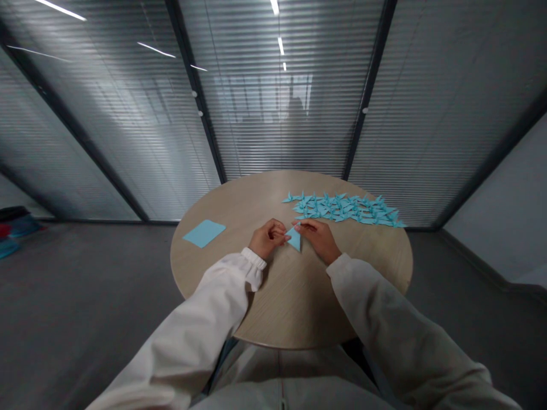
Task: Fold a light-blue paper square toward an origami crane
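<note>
A small piece of folded blue paper [294, 239] is held between my two hands over the middle of the round table, its pointed end toward me. My left hand [269, 237] pinches its left edge with curled fingers. From the other side, my right hand [317, 236] grips the upper right corner between thumb and fingers. Behind my right hand, many folded blue paper cranes [346, 208] lie crowded together. To the left of my left hand lies a flat stack of square blue paper [204, 233].
The round wooden table [294, 307] stands against a glass partition with blinds [282, 136]. At the far left on the grey floor [98, 296] sits a dark, red and blue object [19, 225], cut off by the frame. A pale wall [508, 210] is on the right.
</note>
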A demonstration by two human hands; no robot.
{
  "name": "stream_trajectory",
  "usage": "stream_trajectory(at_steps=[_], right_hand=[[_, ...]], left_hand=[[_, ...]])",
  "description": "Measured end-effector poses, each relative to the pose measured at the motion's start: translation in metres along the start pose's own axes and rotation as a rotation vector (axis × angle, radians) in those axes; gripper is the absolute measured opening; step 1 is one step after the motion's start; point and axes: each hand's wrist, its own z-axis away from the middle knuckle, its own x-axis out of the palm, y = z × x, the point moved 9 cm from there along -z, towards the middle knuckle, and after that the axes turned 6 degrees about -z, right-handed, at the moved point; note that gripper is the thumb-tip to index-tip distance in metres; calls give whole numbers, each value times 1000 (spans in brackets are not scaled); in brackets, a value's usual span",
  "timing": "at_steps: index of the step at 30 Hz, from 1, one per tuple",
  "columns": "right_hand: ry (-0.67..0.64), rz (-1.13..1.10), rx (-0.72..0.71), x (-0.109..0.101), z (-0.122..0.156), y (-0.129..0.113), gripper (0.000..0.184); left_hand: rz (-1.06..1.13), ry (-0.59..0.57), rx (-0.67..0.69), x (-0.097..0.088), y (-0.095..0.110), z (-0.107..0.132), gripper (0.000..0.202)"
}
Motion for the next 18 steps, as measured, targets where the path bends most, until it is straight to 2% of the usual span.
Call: stream_trajectory(at_steps=[18], right_hand=[[41, 8, 28, -3, -1, -2, 26]], left_hand=[[-65, -2, 49, 0, 5, 1, 35]])
